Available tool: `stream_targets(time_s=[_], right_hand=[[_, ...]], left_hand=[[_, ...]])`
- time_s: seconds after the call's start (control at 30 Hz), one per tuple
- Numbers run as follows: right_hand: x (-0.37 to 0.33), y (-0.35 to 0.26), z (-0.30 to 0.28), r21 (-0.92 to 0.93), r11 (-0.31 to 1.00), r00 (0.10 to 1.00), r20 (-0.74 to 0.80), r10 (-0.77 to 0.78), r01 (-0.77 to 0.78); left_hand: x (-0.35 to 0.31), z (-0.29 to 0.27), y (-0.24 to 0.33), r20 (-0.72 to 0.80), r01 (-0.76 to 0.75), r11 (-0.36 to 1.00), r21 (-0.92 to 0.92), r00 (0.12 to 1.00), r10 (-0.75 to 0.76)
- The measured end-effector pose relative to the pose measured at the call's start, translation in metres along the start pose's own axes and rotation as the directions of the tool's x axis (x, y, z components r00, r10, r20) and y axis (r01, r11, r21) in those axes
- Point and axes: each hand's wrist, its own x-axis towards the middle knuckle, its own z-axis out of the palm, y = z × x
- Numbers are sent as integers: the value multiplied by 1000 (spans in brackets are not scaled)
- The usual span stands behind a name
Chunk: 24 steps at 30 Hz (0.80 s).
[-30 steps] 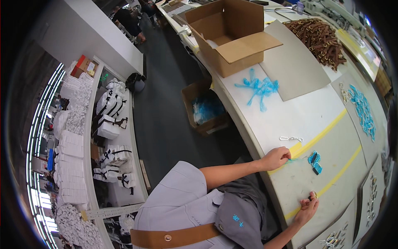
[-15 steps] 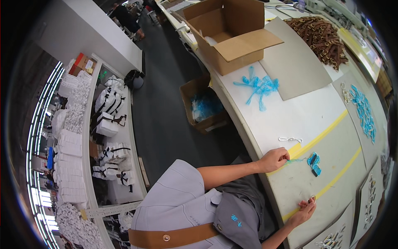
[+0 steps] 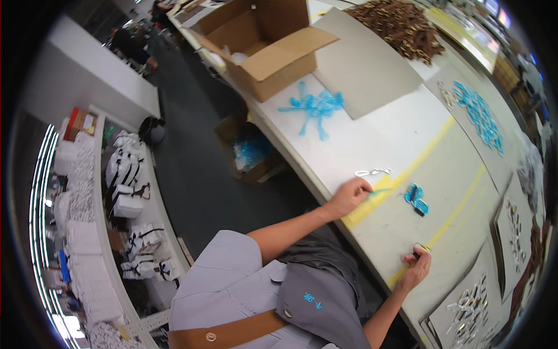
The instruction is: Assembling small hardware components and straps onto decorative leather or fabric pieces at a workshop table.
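My left hand (image 3: 347,199) is closed at the near edge of the table, its fingertips pinching a thin strip of blue-green plastic film (image 3: 381,191). Just beyond it lies a silver metal snap hook (image 3: 373,172). To its right on the tabletop sits a small cluster of blue-wrapped pieces (image 3: 416,199) with dark parts. My right hand (image 3: 415,271) is nearer the lower right, fingers curled around a small metal piece with a ring-like end (image 3: 422,248). Its exact kind is partly hidden by the fingers.
Crumpled blue film (image 3: 317,107) lies by an open cardboard box (image 3: 279,64). Brown straps (image 3: 401,26) are heaped at the back; blue-wrapped pieces (image 3: 479,119) lie far right. Metal hardware (image 3: 468,308) rests on grey boards at lower right. A floor carton (image 3: 258,170) holds blue film.
The whole view has turned, so the table and everything on it appear farther left and higher. Both hands keep their grip and stay in about the same places over the table.
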Motion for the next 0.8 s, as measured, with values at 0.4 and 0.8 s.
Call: stream_targets(time_s=[0.4, 0.8], right_hand=[[-10, -26, 9, 72, 994, 997, 15, 78, -79], [-14, -72, 23, 311, 860, 823, 533, 195, -405]], left_hand=[[143, -187, 4, -232, -66, 522, 851, 843, 485], [-5, 70, 56, 709, 306, 950, 61, 657, -257]])
